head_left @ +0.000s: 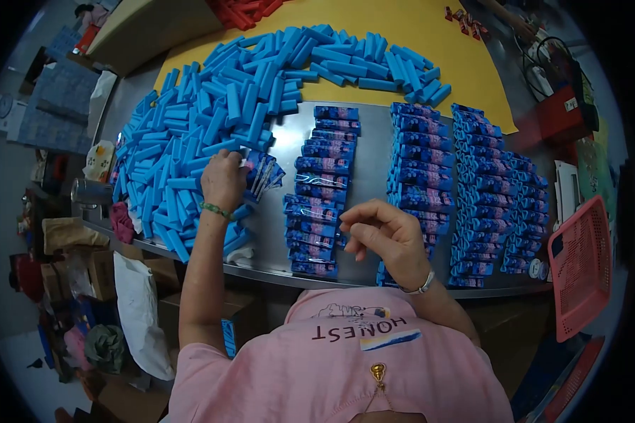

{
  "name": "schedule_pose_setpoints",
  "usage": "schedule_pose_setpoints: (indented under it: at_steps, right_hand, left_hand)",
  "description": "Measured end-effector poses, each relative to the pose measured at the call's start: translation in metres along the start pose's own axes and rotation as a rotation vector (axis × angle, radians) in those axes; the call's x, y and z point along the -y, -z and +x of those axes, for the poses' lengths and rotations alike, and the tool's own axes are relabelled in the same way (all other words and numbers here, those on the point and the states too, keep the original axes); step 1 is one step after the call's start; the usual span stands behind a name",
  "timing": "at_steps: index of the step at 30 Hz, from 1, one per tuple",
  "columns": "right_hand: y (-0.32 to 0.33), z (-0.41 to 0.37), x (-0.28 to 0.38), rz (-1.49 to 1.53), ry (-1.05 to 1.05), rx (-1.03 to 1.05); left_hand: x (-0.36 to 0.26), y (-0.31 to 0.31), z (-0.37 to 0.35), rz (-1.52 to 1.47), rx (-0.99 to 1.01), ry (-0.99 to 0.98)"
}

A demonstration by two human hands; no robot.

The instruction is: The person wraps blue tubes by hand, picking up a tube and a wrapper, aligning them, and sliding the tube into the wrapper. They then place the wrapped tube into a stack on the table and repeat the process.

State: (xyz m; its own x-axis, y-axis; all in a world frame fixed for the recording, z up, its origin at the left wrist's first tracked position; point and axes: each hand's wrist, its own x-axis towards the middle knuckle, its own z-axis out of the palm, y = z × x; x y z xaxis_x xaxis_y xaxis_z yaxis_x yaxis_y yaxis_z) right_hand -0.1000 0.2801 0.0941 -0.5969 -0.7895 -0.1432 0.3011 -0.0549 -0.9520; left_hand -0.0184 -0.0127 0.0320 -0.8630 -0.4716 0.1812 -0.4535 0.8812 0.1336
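Observation:
My left hand [223, 182], wearing a beaded bracelet, is at the right edge of a large heap of plain blue sticks [233, 106]. Its fingers are closed on a small fanned stack of blue printed packets [264, 176]. My right hand [386, 236], with a metal bracelet, hovers beside a column of blue and pink printed packets [316, 218]. Its fingers are loosely bent and apart, and nothing shows between them. Farther right, more packets stand in overlapping columns [422, 158], [481, 204].
A yellow sheet [473, 84] covers the back of the metal table [370, 127]. Red sticks [243, 10] lie at the back, beside a cardboard box [152, 35]. A pink basket [578, 264] is at the right edge, and a metal cup [92, 192] at the left.

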Motion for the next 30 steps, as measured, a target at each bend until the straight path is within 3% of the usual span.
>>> schedule_pose_setpoints:
  at_steps: [1, 3, 5, 8, 12, 16, 18, 19, 20, 22, 26, 28, 30]
  right_hand:
    - [-0.001, -0.002, -0.001, -0.005, 0.004, 0.005]
    - [-0.002, -0.005, -0.001, -0.005, 0.012, -0.011]
    - [-0.003, -0.007, -0.002, -0.018, 0.020, -0.009]
    - [-0.007, -0.009, 0.000, -0.035, 0.032, 0.002]
    - [-0.010, -0.010, -0.002, -0.058, 0.031, 0.006]
    - [-0.011, -0.009, 0.001, -0.067, 0.024, -0.001]
    - [-0.008, -0.008, 0.002, -0.080, 0.056, -0.018]
    - [-0.006, -0.008, 0.002, -0.081, 0.055, -0.023]
    - [-0.003, -0.007, 0.001, -0.087, 0.071, -0.043]
    - [-0.002, -0.004, 0.000, -0.089, 0.082, -0.060]
    - [-0.010, 0.001, 0.004, -0.093, 0.079, -0.077]
    - [-0.014, 0.003, 0.005, -0.100, 0.081, -0.078]
    - [-0.017, 0.003, 0.006, -0.197, 0.146, -0.058]
  left_hand:
    - [0.002, -0.007, -0.005, 0.059, -0.095, 0.018]
    - [0.004, -0.010, -0.002, 0.023, -0.077, 0.075]
    - [0.003, -0.009, 0.010, 0.034, -0.297, -0.096]
    - [0.000, -0.013, 0.032, 0.056, -0.288, -0.215]
    - [-0.010, -0.026, 0.052, 0.079, -0.079, 0.076]
    - [0.008, -0.048, 0.060, 0.095, -0.176, 0.097]
    - [0.016, -0.047, 0.055, -0.267, -0.323, 0.163]
    - [0.013, -0.037, 0.047, -0.624, -0.306, 0.199]
    - [0.006, -0.027, 0.037, -0.625, -0.302, 0.198]
    - [-0.013, -0.005, 0.012, -1.249, -0.242, 0.136]
    - [-0.051, 0.033, -0.033, -1.422, -0.191, 0.073]
    - [-0.058, 0.038, -0.045, -1.506, -0.137, -0.047]
    - [-0.062, 0.041, -0.053, -1.470, -0.081, -0.047]
